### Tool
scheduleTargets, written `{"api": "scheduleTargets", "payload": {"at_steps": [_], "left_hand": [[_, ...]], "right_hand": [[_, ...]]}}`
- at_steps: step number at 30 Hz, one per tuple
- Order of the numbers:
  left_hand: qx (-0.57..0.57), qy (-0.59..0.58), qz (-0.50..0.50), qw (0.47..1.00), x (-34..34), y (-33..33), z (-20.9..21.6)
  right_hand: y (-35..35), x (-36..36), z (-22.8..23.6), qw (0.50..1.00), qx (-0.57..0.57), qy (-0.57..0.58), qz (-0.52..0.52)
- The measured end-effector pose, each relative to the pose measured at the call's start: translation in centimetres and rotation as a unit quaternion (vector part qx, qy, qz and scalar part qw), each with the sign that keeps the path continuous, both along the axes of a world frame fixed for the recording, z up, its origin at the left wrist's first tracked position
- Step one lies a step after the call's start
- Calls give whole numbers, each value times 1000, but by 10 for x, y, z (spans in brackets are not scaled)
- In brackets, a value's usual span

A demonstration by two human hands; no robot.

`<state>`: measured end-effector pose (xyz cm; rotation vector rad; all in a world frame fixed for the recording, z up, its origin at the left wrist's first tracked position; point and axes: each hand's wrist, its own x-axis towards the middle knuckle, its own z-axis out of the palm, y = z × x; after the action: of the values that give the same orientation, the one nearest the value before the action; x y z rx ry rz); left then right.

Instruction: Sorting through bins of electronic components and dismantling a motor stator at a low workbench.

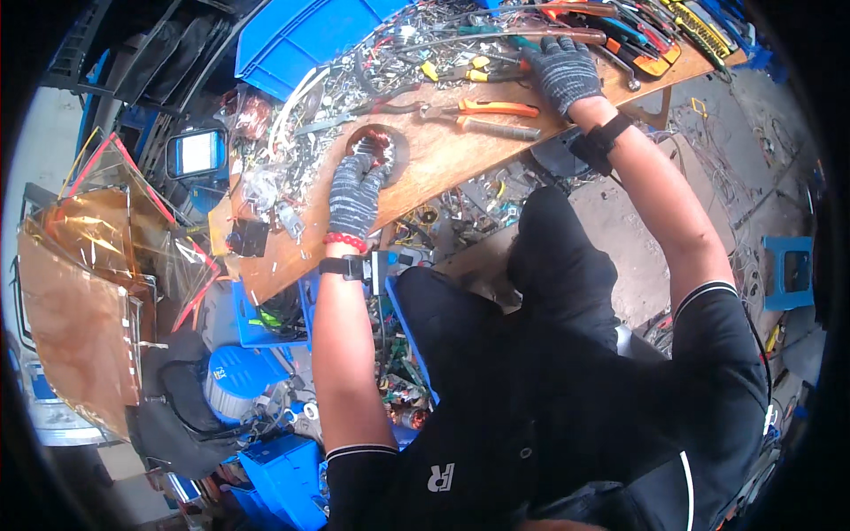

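Observation:
My left hand (356, 193), in a grey striped knit glove, grips the near side of a round motor stator (400, 157) on the wooden workbench. Reddish copper windings show inside its ring. Farther off to the right, my right hand (567, 74), gloved alike, reaches over the tools with its fingers stretched forward. Its fingertips meet a long tool's brown handle (584, 35), and a green handle (524, 42) lies beside its thumb. Between my hands lie orange-handled pliers (498, 108) and a grey-handled tool (501, 128). Yellow-and-black-handled cutters (478, 74) lie beyond them.
Metal scraps (310, 97) cover the bench's far left part. A blue bin (305, 44) stands behind them. More hand tools (651, 53) lie at the far right. Below the bench, blue crates (266, 319) and loose parts crowd the floor. A blue stool (788, 273) stands right.

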<state>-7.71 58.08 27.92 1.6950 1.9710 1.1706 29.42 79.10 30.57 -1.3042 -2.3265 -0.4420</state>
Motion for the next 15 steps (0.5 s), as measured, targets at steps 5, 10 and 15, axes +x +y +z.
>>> {"api": "scheduleTargets", "payload": {"at_steps": [5, 10, 15], "left_hand": [[-65, -176, -53, 981, -15, -5, 9], [-93, -89, -78, 989, -28, 4, 8], [3, 488, -180, 854, -20, 4, 19]], "right_hand": [[-47, -27, -10, 986, 13, 47, 157], [-59, -45, -13, 981, -83, -12, 173], [-67, -50, -11, 982, -51, -27, 178]]}}
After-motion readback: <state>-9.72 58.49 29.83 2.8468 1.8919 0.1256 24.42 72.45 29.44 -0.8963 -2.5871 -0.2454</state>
